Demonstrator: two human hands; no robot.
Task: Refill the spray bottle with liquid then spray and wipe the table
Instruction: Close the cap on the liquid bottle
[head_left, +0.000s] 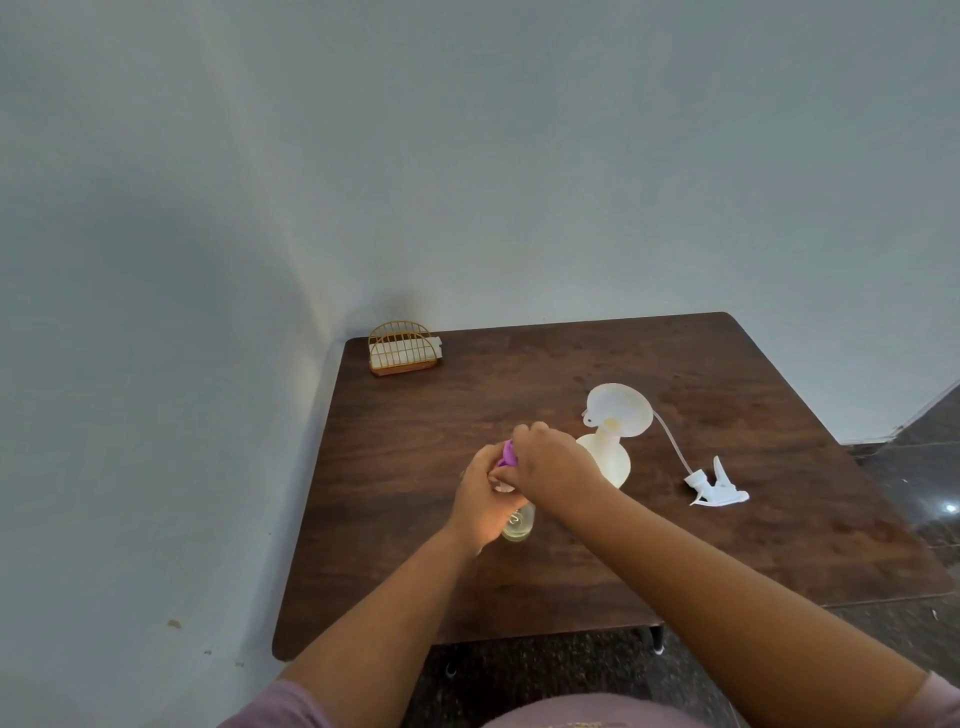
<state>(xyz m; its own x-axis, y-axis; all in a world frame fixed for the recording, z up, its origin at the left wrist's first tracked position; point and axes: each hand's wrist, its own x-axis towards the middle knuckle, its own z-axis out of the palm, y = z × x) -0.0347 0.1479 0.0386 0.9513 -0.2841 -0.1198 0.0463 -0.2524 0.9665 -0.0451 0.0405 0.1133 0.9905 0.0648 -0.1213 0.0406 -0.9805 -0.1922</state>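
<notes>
A small clear refill bottle (519, 525) with pale yellow liquid stands near the middle of the brown table (727, 545). My left hand (480, 506) is wrapped around its body. My right hand (550, 462) grips its purple cap (506, 453) from above. Just behind my right hand stands the pale yellow spray bottle (610, 460) with a white funnel (618, 410) sitting tilted in its neck. The white trigger sprayer head (719, 486) lies on the table to the right, its thin tube running back toward the funnel.
A gold wire napkin holder (402, 347) with white napkins stands at the table's far left corner, near the wall. The table's left edge runs along a pale wall. Dark tiled floor shows at the right and below the near edge.
</notes>
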